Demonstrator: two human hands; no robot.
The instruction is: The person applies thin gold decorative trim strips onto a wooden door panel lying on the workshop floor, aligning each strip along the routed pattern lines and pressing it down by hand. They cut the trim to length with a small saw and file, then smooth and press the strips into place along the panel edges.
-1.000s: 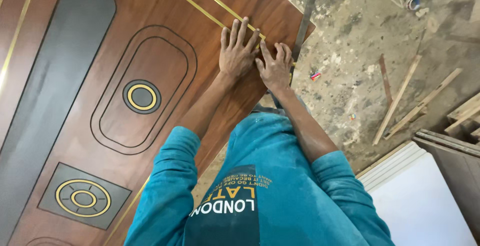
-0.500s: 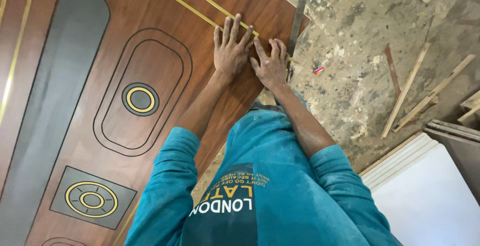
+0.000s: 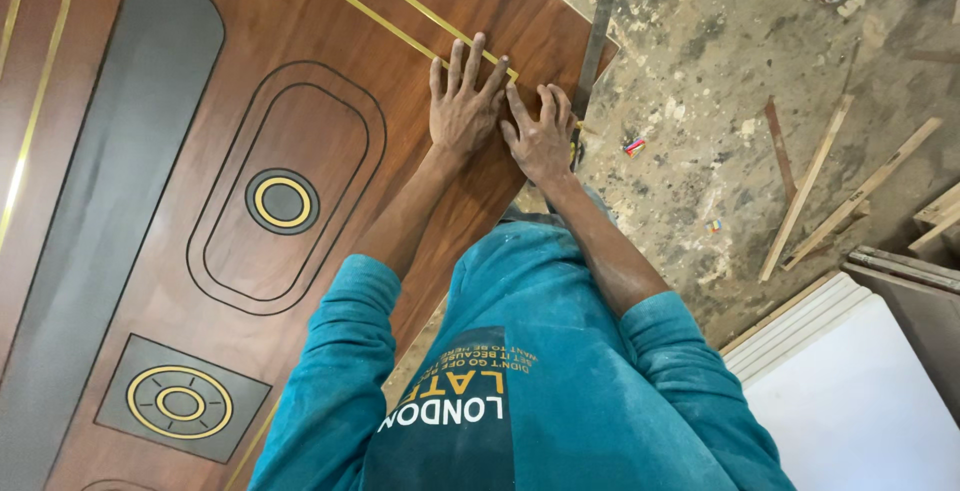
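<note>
Both hands press flat, fingers spread and gripping nothing, the left hand [image 3: 465,106] and right hand [image 3: 540,136] side by side on the wooden door [image 3: 300,151] near its edge by the gold strip [image 3: 400,11], apparently pressing it down.

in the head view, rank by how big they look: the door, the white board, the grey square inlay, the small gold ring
1. door
2. white board
3. grey square inlay
4. small gold ring

The board is cut off by the frame edge, so only its visible part counts.
</note>
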